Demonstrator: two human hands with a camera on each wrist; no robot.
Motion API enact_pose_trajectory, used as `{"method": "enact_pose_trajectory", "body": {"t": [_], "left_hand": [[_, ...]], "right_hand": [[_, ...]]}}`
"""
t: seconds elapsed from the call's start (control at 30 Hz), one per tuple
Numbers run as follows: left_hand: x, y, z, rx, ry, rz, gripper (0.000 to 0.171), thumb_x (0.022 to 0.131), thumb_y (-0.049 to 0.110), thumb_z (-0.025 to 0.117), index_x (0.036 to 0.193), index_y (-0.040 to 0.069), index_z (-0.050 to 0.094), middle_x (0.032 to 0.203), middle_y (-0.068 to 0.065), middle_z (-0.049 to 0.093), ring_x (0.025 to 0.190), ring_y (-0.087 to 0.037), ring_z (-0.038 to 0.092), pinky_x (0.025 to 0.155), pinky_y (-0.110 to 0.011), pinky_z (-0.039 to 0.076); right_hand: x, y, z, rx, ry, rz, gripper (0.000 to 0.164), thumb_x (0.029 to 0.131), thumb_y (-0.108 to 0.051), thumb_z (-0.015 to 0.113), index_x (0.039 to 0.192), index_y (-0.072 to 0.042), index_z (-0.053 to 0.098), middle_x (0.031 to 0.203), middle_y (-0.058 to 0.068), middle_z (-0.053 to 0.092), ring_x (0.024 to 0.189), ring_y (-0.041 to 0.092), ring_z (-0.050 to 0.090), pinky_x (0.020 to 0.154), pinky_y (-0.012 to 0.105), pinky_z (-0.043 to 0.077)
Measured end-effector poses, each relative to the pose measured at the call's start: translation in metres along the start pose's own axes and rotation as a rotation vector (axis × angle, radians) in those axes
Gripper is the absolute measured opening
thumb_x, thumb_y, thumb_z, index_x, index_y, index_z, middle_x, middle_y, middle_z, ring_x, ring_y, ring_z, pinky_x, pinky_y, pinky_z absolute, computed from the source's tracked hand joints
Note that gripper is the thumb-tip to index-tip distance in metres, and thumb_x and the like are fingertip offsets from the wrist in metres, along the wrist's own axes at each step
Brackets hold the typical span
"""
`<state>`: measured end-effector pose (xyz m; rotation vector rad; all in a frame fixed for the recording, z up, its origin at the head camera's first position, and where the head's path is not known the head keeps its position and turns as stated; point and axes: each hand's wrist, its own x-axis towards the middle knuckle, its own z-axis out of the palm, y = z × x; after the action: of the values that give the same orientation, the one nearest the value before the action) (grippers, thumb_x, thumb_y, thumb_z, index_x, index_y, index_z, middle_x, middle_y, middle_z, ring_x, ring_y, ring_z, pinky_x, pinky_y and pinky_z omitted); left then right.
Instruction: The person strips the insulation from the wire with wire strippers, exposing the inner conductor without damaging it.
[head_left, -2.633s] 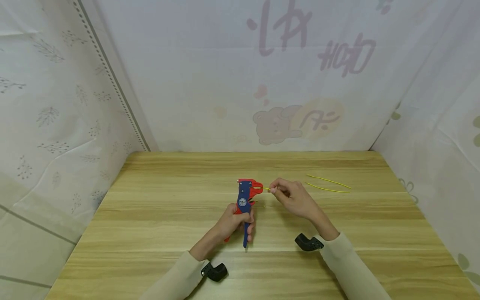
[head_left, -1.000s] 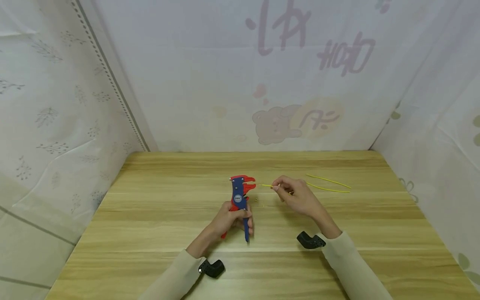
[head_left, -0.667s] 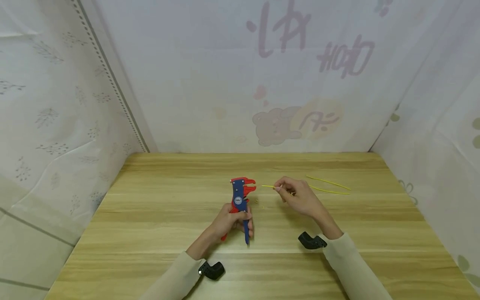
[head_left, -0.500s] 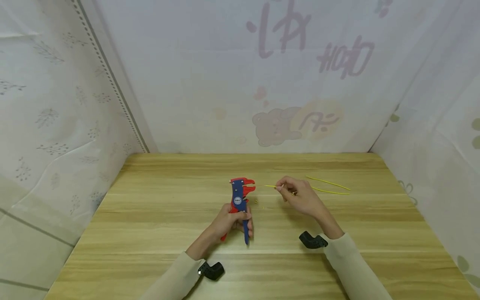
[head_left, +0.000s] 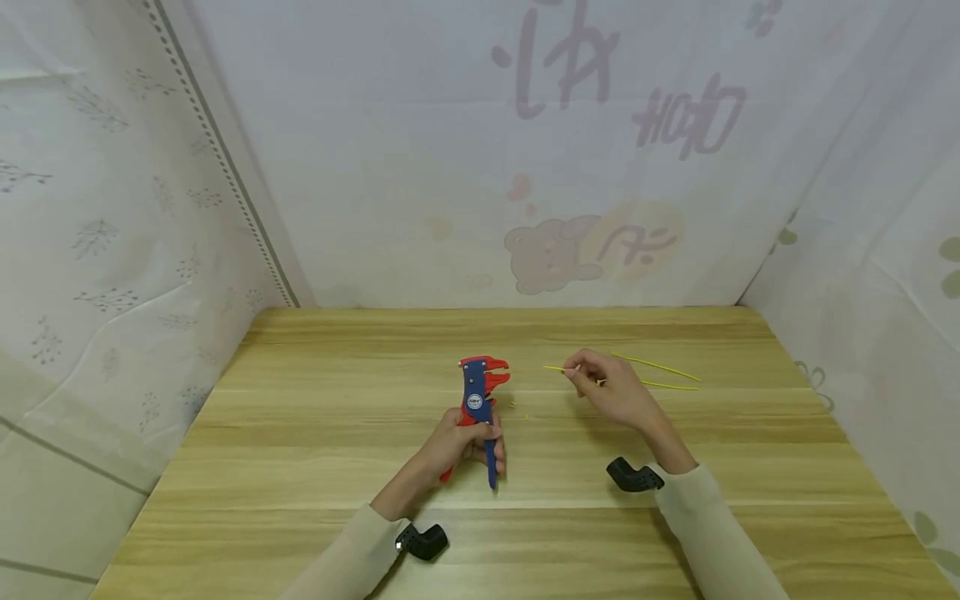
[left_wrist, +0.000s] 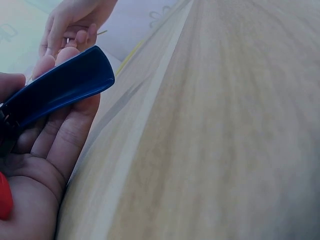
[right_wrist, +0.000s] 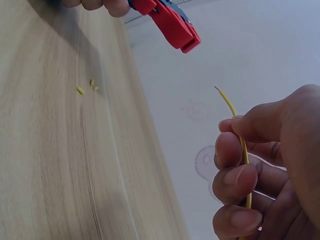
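Observation:
My left hand (head_left: 465,437) grips a wire stripper (head_left: 476,392) by its blue and red handles, its red jaws standing apart at the top. In the left wrist view the blue handle (left_wrist: 65,82) lies across the curled fingers. Between thumb and forefinger, my right hand (head_left: 611,387) pinches a yellow wire (right_wrist: 244,150), which runs down along the other fingers. Its free end shows a short bare metal tip (right_wrist: 216,88), pointing toward the stripper but apart from it.
Two yellow wires (head_left: 660,365) lie on the wooden table (head_left: 337,375) behind and right of my right hand, partly covered by it. Several small yellow bits (right_wrist: 80,90) of insulation lie on the table near the stripper. Patterned cloth (head_left: 405,208) hangs along the back and sides.
The wire's end was in the stripper's jaws at first and is now out. My right hand has drawn it to the right. The stripper shifted slightly left and its jaws opened.

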<state>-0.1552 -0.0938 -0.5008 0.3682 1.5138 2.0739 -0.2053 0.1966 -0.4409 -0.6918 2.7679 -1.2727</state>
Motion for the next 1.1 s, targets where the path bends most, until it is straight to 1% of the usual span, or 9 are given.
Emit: {"method": "enact_pose_trajectory", "body": {"t": [0.07,0.2,0.4,0.53,0.63,0.87,0.97,1.1], "left_hand": [[0.0,0.0,0.0,0.001,-0.001,-0.002,0.013,0.1,0.011,0.059,0.102,-0.001,0.055,0.078,-0.004,0.072,0.072,-0.021,0.076,0.072,-0.036,0.065],[0.0,0.0,0.0,0.003,0.005,-0.009,0.014,0.099,0.01,0.059,0.103,-0.003,0.054,0.077,-0.005,0.072,0.071,-0.021,0.076,0.072,-0.037,0.065],[0.004,0.002,0.001,0.004,0.012,0.002,0.024,0.098,0.008,0.059,0.108,-0.012,0.05,0.076,-0.005,0.072,0.07,-0.02,0.076,0.071,-0.035,0.065],[0.003,0.0,0.001,0.0,0.022,-0.014,0.02,0.098,0.008,0.059,0.106,-0.009,0.052,0.076,-0.005,0.072,0.07,-0.021,0.076,0.071,-0.036,0.065],[0.0,-0.001,0.001,-0.007,0.023,-0.02,0.019,0.098,0.01,0.06,0.105,-0.006,0.053,0.076,-0.005,0.072,0.069,-0.021,0.075,0.071,-0.037,0.065],[-0.002,-0.003,0.0,-0.017,0.014,-0.023,0.02,0.099,0.012,0.06,0.105,-0.005,0.052,0.075,-0.004,0.072,0.07,-0.02,0.075,0.071,-0.037,0.065],[-0.001,-0.002,0.0,-0.019,0.014,-0.016,0.021,0.098,0.012,0.06,0.106,-0.006,0.052,0.075,-0.004,0.071,0.07,-0.02,0.075,0.071,-0.037,0.065],[0.0,-0.002,0.0,-0.018,0.006,-0.008,0.021,0.098,0.013,0.06,0.106,-0.005,0.052,0.076,-0.004,0.072,0.07,-0.02,0.075,0.071,-0.037,0.065]], "right_hand": [[0.0,0.001,-0.002,-0.001,-0.001,0.004,0.018,0.107,-0.024,0.055,0.11,-0.013,0.069,0.073,0.012,0.062,0.054,0.009,0.05,0.047,0.023,0.034],[0.0,0.004,-0.005,0.002,-0.015,0.012,0.021,0.107,-0.024,0.055,0.112,-0.009,0.068,0.075,0.015,0.063,0.053,0.008,0.048,0.046,0.023,0.033],[0.0,0.012,-0.011,0.002,0.008,0.001,0.02,0.107,-0.023,0.056,0.112,-0.008,0.068,0.076,0.018,0.063,0.051,0.008,0.043,0.045,0.023,0.033],[-0.005,0.02,-0.012,0.005,0.013,-0.015,0.021,0.106,-0.021,0.057,0.112,-0.004,0.068,0.075,0.018,0.063,0.051,0.008,0.044,0.045,0.023,0.033],[-0.012,0.026,-0.013,0.003,0.022,-0.006,0.021,0.106,-0.02,0.058,0.111,-0.003,0.068,0.074,0.016,0.064,0.051,0.007,0.045,0.046,0.022,0.033],[-0.028,0.038,-0.019,-0.052,0.035,0.062,0.02,0.106,-0.022,0.058,0.112,-0.006,0.068,0.078,0.011,0.067,0.057,0.007,0.051,0.051,0.024,0.039],[-0.032,0.043,-0.022,-0.069,0.044,0.08,0.021,0.106,-0.024,0.058,0.113,-0.007,0.068,0.079,0.01,0.066,0.058,0.008,0.052,0.051,0.024,0.041],[-0.037,0.048,-0.027,-0.069,0.058,0.074,0.019,0.105,-0.022,0.059,0.111,-0.006,0.069,0.078,0.01,0.066,0.061,0.01,0.055,0.052,0.024,0.042]]}}
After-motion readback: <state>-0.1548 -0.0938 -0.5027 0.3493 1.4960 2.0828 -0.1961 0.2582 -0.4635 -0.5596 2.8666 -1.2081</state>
